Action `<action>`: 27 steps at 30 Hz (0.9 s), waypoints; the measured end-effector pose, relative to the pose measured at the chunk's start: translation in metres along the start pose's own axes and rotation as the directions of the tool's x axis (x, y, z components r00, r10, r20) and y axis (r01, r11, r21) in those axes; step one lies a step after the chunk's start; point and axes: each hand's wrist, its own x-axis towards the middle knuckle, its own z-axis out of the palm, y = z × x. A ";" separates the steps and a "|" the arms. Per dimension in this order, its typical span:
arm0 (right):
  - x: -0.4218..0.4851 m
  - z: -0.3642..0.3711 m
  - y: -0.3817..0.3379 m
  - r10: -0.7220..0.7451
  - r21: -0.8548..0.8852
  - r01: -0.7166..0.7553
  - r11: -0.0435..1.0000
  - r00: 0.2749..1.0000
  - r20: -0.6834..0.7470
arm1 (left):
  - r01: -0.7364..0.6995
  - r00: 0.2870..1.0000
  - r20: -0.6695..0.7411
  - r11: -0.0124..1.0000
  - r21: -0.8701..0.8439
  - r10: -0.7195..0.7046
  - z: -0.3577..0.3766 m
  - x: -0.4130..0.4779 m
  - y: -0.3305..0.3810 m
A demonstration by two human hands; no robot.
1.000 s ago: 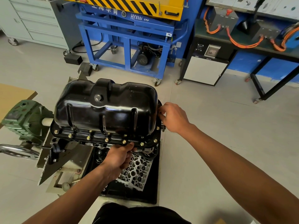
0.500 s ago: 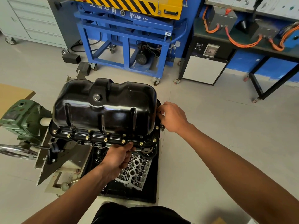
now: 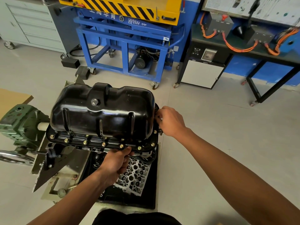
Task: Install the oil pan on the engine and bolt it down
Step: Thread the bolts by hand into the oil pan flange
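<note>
On top of the engine, which hangs in a stand over the floor, the black oil pan sits upside-up with its rim flat against the block. A row of brass-coloured bolts stands in the holes along the near edge of the rim and around its right end. The left hand reaches up from below and grasps the near edge of the rim, fingers curled over it between two bolts. The right hand is at the right end of the pan, its fingers bent in against the rim there; they are hidden behind the hand, so I cannot tell whether they pinch a bolt or only touch the metal. Below the engine a grey cylinder head lies in a black tray. A green gearbox joins the stand at the left.
</note>
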 end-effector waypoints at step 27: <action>0.018 -0.113 -0.135 0.036 0.481 0.163 0.862 0.925 -0.377 | 0.195 0.901 0.434 0.909 -0.369 -0.017 -0.043 -0.080 0.246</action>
